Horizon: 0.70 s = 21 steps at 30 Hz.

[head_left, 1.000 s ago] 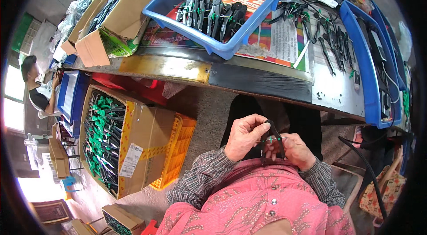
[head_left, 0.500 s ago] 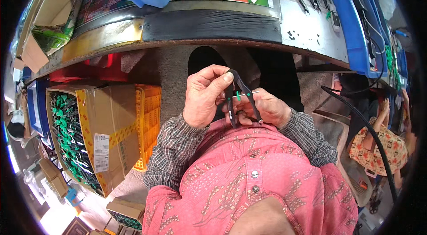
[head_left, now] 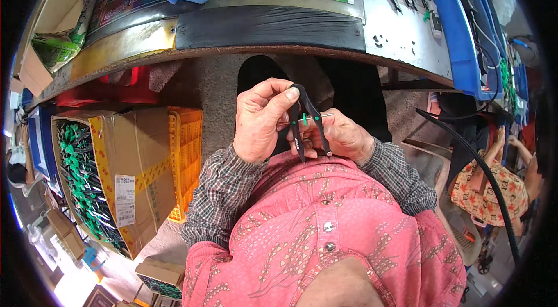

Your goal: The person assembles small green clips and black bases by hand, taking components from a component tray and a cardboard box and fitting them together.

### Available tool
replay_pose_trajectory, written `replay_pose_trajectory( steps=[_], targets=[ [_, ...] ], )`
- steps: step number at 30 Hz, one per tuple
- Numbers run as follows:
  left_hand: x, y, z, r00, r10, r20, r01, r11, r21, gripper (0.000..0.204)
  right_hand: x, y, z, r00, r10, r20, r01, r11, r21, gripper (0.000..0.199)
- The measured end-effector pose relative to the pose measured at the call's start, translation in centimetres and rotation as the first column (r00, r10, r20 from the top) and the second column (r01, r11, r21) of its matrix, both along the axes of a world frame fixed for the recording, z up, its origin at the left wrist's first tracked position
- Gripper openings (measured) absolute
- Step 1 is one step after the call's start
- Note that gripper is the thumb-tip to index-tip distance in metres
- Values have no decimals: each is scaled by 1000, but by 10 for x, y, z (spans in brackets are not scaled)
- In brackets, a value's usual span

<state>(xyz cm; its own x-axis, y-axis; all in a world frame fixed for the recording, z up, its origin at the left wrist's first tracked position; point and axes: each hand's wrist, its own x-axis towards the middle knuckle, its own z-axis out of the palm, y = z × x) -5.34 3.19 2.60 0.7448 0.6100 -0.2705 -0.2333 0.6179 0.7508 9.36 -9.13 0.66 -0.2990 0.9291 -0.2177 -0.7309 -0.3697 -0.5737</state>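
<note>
I see my left hand [head_left: 263,121] pinching the top of a black plier-like tool [head_left: 307,127] held close above my lap, near the bench edge [head_left: 261,45]. My right hand [head_left: 343,135] clamps its right handle. It looks light, stiff and smooth; gripping the handles seems safest.

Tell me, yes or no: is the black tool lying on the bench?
No, both hands, left and right, hold the black tool in the air below the bench edge.
</note>
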Motion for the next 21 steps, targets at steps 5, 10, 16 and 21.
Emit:
replay_pose_trajectory(
  steps=[5,10,16,21],
  targets=[
    [1,1,-2,1000,6,-3,-6,1000,1,9,-1,3,3,998,-15,59,14,1000,20,59],
    [2,1,2,1000,19,16,-19,1000,-22,9,-3,4,3,995,-41,94,41,999,3,56],
    [4,3,1,1000,18,-5,-18,1000,13,11,-2,5,-3,992,-37,120,36,999,7,53],
    [6,4,-2,999,32,-23,-30,997,67,10,-1,4,-7,993,-38,112,37,999,2,48]
  ],
)
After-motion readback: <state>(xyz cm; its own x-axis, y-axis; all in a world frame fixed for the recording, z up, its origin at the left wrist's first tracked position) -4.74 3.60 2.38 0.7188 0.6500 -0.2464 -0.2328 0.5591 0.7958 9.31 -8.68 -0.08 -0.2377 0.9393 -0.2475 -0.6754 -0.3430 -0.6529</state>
